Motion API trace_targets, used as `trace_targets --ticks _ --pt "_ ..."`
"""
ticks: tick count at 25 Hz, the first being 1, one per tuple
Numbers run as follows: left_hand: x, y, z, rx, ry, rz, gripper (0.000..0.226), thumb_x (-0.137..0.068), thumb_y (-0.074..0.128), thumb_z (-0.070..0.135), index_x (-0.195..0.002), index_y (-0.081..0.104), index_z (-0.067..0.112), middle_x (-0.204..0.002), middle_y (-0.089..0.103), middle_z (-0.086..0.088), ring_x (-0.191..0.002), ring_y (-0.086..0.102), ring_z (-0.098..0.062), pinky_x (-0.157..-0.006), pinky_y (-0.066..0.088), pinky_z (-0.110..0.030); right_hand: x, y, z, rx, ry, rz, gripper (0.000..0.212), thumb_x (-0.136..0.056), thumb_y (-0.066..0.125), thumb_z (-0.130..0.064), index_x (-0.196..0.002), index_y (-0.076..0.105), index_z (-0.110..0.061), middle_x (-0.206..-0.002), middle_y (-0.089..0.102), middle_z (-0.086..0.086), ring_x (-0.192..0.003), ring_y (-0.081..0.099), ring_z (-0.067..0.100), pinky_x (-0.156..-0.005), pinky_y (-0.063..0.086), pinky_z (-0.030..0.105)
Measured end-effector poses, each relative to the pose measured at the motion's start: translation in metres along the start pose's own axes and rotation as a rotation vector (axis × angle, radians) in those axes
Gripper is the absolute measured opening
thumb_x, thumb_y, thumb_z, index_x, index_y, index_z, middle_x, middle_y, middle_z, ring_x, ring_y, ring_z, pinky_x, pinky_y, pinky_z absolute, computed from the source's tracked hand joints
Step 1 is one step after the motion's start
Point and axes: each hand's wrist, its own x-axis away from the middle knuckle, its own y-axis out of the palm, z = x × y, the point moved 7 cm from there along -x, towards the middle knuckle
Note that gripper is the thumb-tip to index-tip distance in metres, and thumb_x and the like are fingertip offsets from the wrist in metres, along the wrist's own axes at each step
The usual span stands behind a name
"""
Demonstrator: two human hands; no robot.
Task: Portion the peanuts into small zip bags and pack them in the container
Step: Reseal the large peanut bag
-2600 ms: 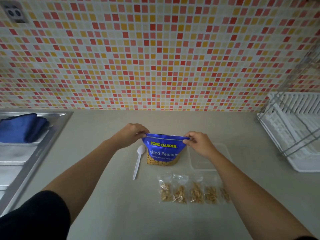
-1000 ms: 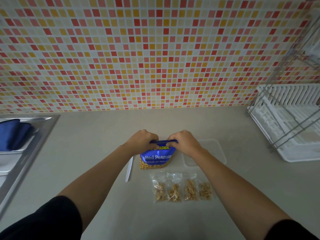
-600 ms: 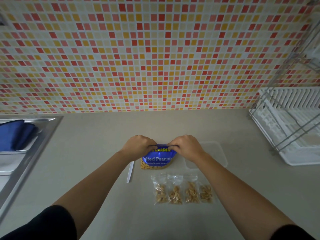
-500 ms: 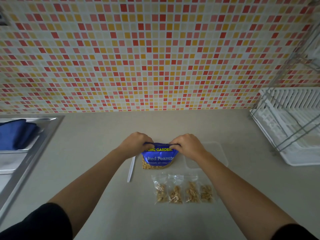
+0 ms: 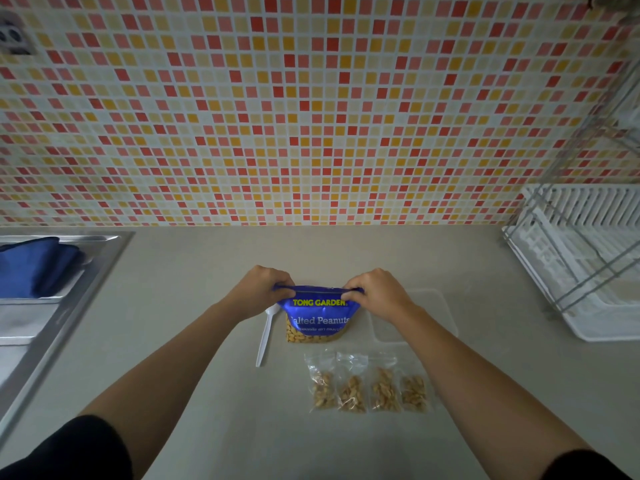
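A blue peanut bag stands upright on the counter, with peanuts showing through its clear bottom. My left hand pinches its top left corner and my right hand pinches its top right corner. Several small zip bags holding peanuts lie in a row in front of it. A clear plastic container sits to the right, partly hidden by my right forearm. A white plastic spoon lies left of the bag.
A steel sink with a blue cloth is at the left. A white dish rack stands at the right. The tiled wall runs along the back of the counter.
My hands slid inward along the bag's top edge and then moved apart again toward its corners. The bag now stands taller with its label showing.
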Motion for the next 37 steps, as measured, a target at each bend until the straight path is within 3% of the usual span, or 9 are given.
trace_targets --ticks 4,8,12,20,24,31,37 --pt "0.007 -0.014 -0.012 -0.026 -0.008 0.048 0.021 -0.09 0.057 0.022 -0.106 0.065 0.011 -0.103 0.07 -0.006 -0.085 0.054 -0.013 -0.074 0.042 -0.022 -0.004 -0.003 -0.001 0.101 0.028 -0.004 0.023 -0.088 0.057 -0.029 -0.106 0.067 -0.018 -0.095 0.071 0.005 -0.087 0.063 0.022 -0.072 0.052 0.034" --pt "0.005 -0.01 -0.015 -0.041 -0.025 0.009 0.023 -0.091 0.055 0.024 -0.109 0.064 0.012 -0.105 0.068 -0.007 -0.093 0.059 -0.019 -0.076 0.044 -0.025 -0.017 0.006 -0.043 0.114 -0.079 -0.035 0.028 -0.088 0.056 -0.036 -0.112 0.062 -0.025 -0.097 0.069 0.0 -0.084 0.061 0.019 -0.067 0.049 0.031" --pt "0.001 -0.009 -0.017 -0.083 -0.073 0.01 0.022 -0.091 0.054 0.025 -0.107 0.065 0.014 -0.102 0.068 -0.007 -0.083 0.053 -0.016 -0.075 0.042 -0.026 -0.037 0.021 -0.078 0.133 -0.068 0.003 0.023 -0.09 0.053 -0.034 -0.103 0.065 -0.019 -0.089 0.066 0.008 -0.08 0.058 0.024 -0.063 0.04 0.031" --pt "0.003 -0.003 -0.011 -0.129 -0.055 0.022 0.022 -0.092 0.049 0.022 -0.101 0.064 0.009 -0.099 0.067 -0.009 -0.088 0.058 -0.025 -0.076 0.045 -0.034 -0.04 0.029 -0.082 0.196 -0.083 0.061 0.018 -0.092 0.049 -0.024 -0.093 0.062 -0.012 -0.093 0.064 0.009 -0.085 0.058 0.029 -0.064 0.036 0.032" --pt "0.004 -0.004 -0.008 -0.134 -0.03 0.035 0.022 -0.093 0.048 0.023 -0.101 0.064 0.01 -0.097 0.067 -0.008 -0.087 0.057 -0.023 -0.073 0.041 -0.03 -0.033 0.018 -0.071 0.216 -0.139 0.106 0.025 -0.092 0.049 -0.034 -0.097 0.065 -0.015 -0.094 0.067 0.004 -0.089 0.057 0.024 -0.068 0.04 0.032" --pt "0.005 -0.005 -0.005 -0.143 -0.011 0.049 0.021 -0.092 0.05 0.024 -0.101 0.063 0.011 -0.1 0.067 -0.007 -0.09 0.059 -0.023 -0.074 0.045 -0.031 -0.014 0.001 -0.034 0.261 -0.192 0.214 0.026 -0.09 0.054 -0.034 -0.093 0.068 -0.012 -0.089 0.072 0.005 -0.087 0.054 0.025 -0.085 0.038 0.031" --pt "0.005 -0.005 -0.006 -0.146 0.003 0.045 0.022 -0.093 0.049 0.024 -0.102 0.062 0.009 -0.099 0.067 -0.008 -0.084 0.055 -0.018 -0.07 0.041 -0.027 0.0 -0.008 -0.004 0.246 -0.114 0.219 0.026 -0.09 0.054 -0.033 -0.092 0.068 -0.012 -0.09 0.071 0.004 -0.087 0.054 0.026 -0.083 0.037 0.03"
